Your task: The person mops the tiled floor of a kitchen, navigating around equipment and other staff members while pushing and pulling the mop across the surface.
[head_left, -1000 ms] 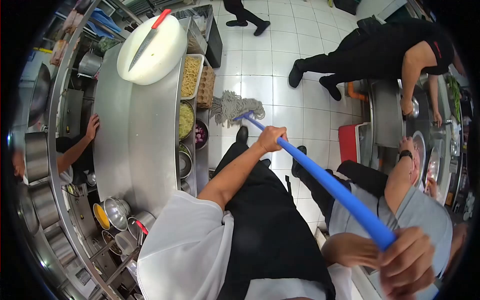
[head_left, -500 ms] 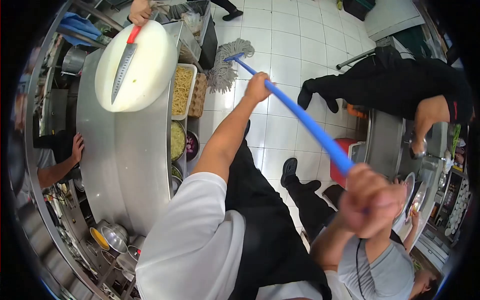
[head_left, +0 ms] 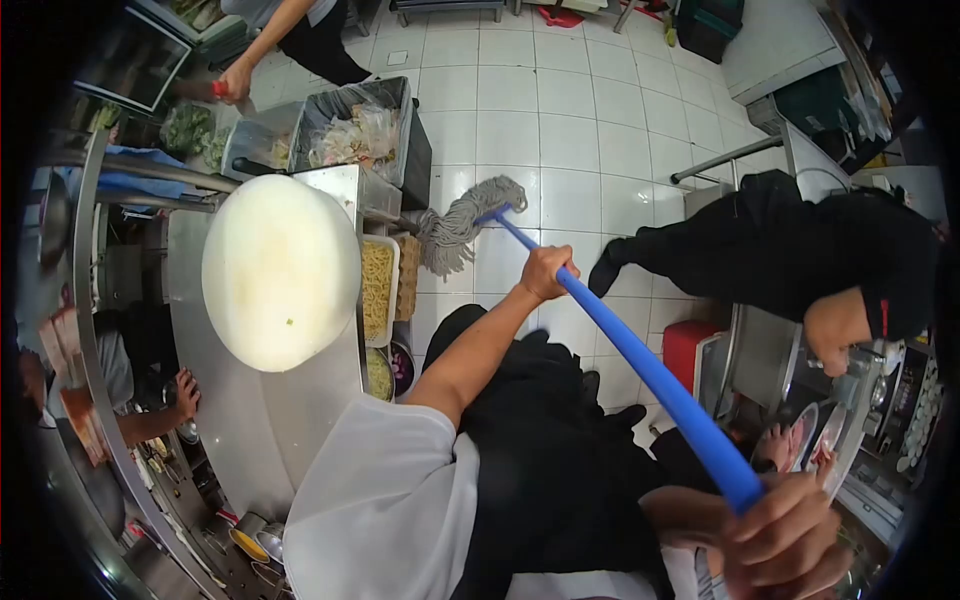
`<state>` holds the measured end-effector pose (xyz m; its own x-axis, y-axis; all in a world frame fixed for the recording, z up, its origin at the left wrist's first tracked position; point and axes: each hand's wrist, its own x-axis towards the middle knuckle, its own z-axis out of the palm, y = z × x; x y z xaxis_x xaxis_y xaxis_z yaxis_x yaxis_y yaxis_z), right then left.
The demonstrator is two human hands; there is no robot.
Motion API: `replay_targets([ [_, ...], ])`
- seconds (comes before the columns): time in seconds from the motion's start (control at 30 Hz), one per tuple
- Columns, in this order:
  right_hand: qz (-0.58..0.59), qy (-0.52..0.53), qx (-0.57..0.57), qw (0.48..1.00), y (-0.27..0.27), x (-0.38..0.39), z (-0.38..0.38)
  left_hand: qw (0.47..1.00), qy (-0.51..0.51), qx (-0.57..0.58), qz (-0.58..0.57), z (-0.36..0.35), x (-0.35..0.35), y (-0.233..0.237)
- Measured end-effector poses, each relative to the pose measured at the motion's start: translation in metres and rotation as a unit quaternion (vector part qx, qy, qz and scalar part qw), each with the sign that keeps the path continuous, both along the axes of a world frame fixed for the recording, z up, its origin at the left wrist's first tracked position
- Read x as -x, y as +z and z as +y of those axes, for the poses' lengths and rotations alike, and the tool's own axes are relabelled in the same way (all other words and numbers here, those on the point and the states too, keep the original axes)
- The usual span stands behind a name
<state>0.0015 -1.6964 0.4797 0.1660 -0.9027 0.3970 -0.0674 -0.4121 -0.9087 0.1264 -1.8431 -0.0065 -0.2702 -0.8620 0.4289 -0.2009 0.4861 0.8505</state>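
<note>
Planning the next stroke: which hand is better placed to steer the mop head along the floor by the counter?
Left, probably. The left hand grips the blue mop handle midway, nearer the mop head; the right hand holds the top end, close to the body.

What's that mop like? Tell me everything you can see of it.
The mop has a long, smooth blue handle, plastic by its look, and a head of pale grey strings spread on the white tiled floor beside the end of the steel counter. It slants from the floor up toward the camera. The left hand grips it midway, the right hand its top end.
</note>
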Motion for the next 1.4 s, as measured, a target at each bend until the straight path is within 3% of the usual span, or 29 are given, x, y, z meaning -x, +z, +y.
replay_targets([
  [0.03,0.008,-0.011,-0.038,0.999,-0.008,-0.002,-0.004,1.000,0.000,0.000,-0.004,-0.023,-0.003,-0.008],
  [0.07,-0.059,0.016,0.047,0.997,-0.038,-0.001,-0.018,0.999,0.016,0.009,-0.027,-0.046,-0.004,-0.018],
  [0.1,-0.062,0.014,0.045,0.997,-0.060,-0.003,-0.036,0.998,0.032,0.017,-0.050,-0.071,-0.004,-0.028],
  [0.17,-0.195,-0.057,0.152,0.967,-0.098,-0.011,-0.076,0.996,0.033,0.006,-0.086,-0.127,-0.012,-0.045],
  [0.3,-0.154,-0.131,0.103,0.974,-0.170,-0.006,-0.154,0.981,0.061,-0.011,-0.182,-0.241,-0.033,-0.067],
  [0.33,-0.168,-0.138,0.091,0.972,-0.189,-0.007,-0.177,0.974,0.042,-0.095,-0.201,-0.271,-0.041,-0.076],
  [0.37,-0.184,-0.146,0.081,0.969,-0.206,-0.009,-0.204,0.972,0.045,-0.093,-0.212,-0.296,-0.043,-0.084],
  [0.43,-0.227,-0.158,0.085,0.957,-0.232,-0.011,-0.270,0.950,0.159,-0.069,-0.258,-0.349,-0.044,-0.093],
  [0.5,-0.353,-0.117,0.085,0.924,-0.310,0.007,-0.346,0.932,0.130,-0.120,-0.316,-0.398,-0.035,-0.062],
  [0.57,-0.362,-0.241,0.097,0.895,-0.296,0.004,-0.434,0.957,0.174,-0.103,-0.208,-0.434,-0.007,-0.030],
  [0.7,-0.365,-0.276,0.074,0.886,-0.318,0.036,-0.536,0.958,0.157,-0.107,-0.216,-0.517,0.018,-0.014],
  [0.77,-0.359,-0.298,0.040,0.883,-0.333,0.062,-0.549,0.954,0.081,-0.130,-0.257,-0.537,0.025,-0.022],
  [0.83,-0.355,-0.287,0.024,0.890,-0.336,0.101,-0.534,0.950,0.029,-0.141,-0.277,-0.539,0.036,-0.030],
  [0.93,-0.267,-0.261,-0.011,0.928,-0.288,0.187,-0.493,0.934,-0.025,-0.159,-0.319,-0.535,0.062,-0.065],
  [1.0,-0.283,-0.272,-0.071,0.917,-0.239,0.242,-0.468,0.930,-0.020,-0.108,-0.351,-0.536,0.099,-0.094],
  [1.03,-0.132,-0.347,-0.039,0.928,-0.214,0.257,-0.463,0.931,-0.039,-0.139,-0.336,-0.538,0.122,-0.073],
  [1.07,-0.174,-0.320,-0.073,0.928,-0.182,0.275,-0.454,0.916,-0.080,-0.109,-0.376,-0.532,0.143,-0.067],
  [1.1,-0.275,-0.254,-0.075,0.924,-0.158,0.303,-0.447,0.933,-0.134,-0.136,-0.304,-0.522,0.160,-0.063],
  [1.17,-0.200,-0.280,-0.046,0.938,-0.117,0.316,-0.440,0.938,-0.187,-0.147,-0.254,-0.501,0.190,-0.048],
  [1.2,-0.241,-0.307,-0.052,0.919,-0.096,0.335,-0.434,0.935,-0.215,-0.154,-0.235,-0.496,0.201,-0.048],
  [1.27,-0.276,-0.338,-0.065,0.898,-0.087,0.381,-0.430,0.887,-0.275,-0.204,-0.310,-0.508,0.212,-0.039],
  [1.3,-0.233,-0.531,0.008,0.814,-0.090,0.405,-0.434,0.872,-0.307,-0.216,-0.315,-0.516,0.225,-0.050],
  [1.33,-0.171,-0.696,0.080,0.693,-0.092,0.417,-0.449,0.855,-0.338,-0.232,-0.317,-0.520,0.234,-0.061],
  [1.4,-0.135,-0.706,0.048,0.694,-0.107,0.419,-0.497,0.856,-0.328,-0.248,-0.315,-0.544,0.223,-0.057],
])
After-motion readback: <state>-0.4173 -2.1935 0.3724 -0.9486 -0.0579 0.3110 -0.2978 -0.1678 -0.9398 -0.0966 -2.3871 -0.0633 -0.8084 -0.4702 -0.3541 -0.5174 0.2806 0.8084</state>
